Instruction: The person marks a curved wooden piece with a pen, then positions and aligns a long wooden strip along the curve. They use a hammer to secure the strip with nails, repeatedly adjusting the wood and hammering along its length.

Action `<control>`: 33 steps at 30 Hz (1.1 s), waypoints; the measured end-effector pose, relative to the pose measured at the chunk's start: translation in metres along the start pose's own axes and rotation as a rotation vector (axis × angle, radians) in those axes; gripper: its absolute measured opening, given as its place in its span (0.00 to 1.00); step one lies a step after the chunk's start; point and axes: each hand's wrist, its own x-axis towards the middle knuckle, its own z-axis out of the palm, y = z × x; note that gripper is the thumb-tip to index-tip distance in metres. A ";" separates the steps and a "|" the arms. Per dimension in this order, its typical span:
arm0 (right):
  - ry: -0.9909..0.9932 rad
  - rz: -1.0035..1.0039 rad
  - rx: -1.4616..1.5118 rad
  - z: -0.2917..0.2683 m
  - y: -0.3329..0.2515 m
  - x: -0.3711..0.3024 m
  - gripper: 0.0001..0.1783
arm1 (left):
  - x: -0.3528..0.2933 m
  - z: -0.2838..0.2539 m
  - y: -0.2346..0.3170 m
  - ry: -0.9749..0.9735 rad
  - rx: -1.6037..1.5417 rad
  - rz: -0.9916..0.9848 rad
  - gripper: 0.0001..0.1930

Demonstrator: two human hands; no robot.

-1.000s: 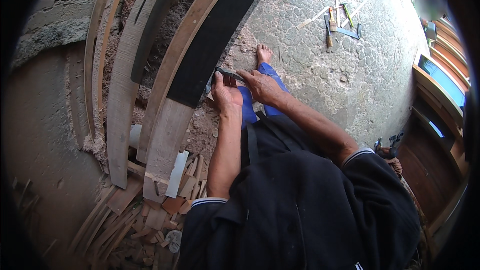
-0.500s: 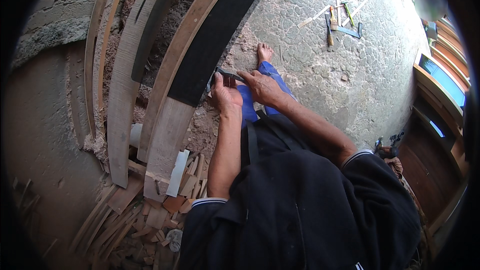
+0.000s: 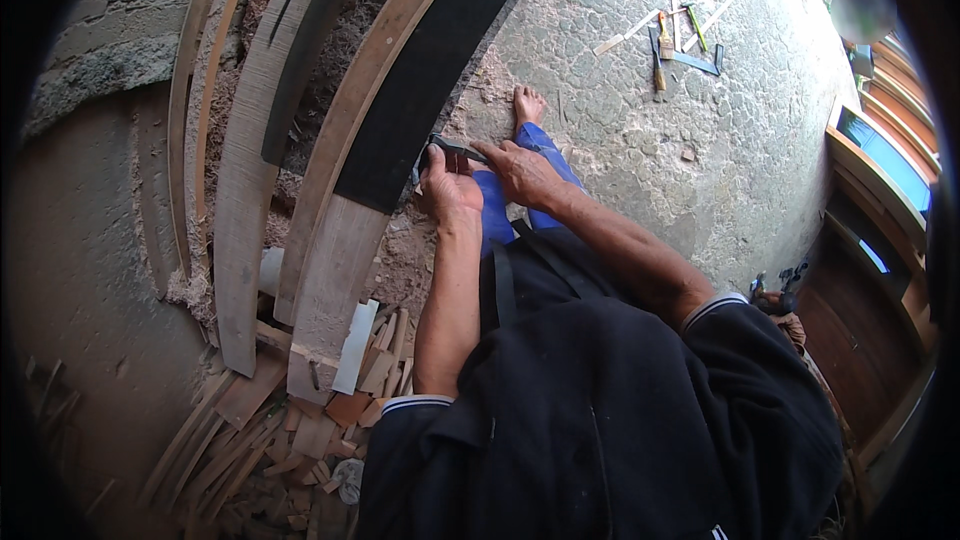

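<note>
A dark, narrow strip-like piece [image 3: 457, 149] spans the gap between my hands, above my blue-trousered knees; its exact kind is too small to make out. My left hand [image 3: 453, 192] is closed on its left end, thumb on top and palm turned up. Fingers of my right hand [image 3: 522, 175] pinch the right end from above. Something reddish-brown shows just under the strip, by my left fingers. Close to the left hand lies a long board [image 3: 345, 240] with a black-coated stretch [image 3: 395, 105] and a bare wooden end.
Several long curved boards [image 3: 243, 250] lean to the left. Wood offcuts [image 3: 305, 460] are heaped at the lower left, with a pale flat piece [image 3: 355, 345] beside them. On the concrete floor [image 3: 620, 120] ahead lie a brush [image 3: 659, 75], a square [image 3: 697, 64] and thin sticks.
Both hands have shifted only very slightly to the left, still on the dark strip. Everything around them stays where it was.
</note>
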 end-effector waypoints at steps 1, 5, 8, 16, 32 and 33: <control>-0.001 0.000 0.002 0.000 0.000 0.001 0.30 | 0.000 0.000 0.000 -0.005 0.001 0.003 0.09; 0.002 -0.005 0.009 0.002 0.002 0.001 0.30 | 0.003 -0.004 -0.001 -0.004 -0.002 -0.007 0.09; 0.013 -0.013 0.014 0.003 0.002 0.001 0.30 | 0.007 -0.006 -0.001 0.009 -0.006 -0.034 0.08; 0.021 -0.005 -0.004 0.005 -0.005 -0.004 0.31 | -0.002 -0.005 -0.001 -0.004 -0.013 -0.017 0.07; -0.026 0.018 0.023 0.015 -0.013 -0.007 0.29 | -0.015 -0.010 0.010 0.001 0.010 0.055 0.09; -0.025 0.013 0.027 0.016 -0.012 -0.007 0.29 | -0.015 -0.010 0.011 -0.004 0.008 0.054 0.08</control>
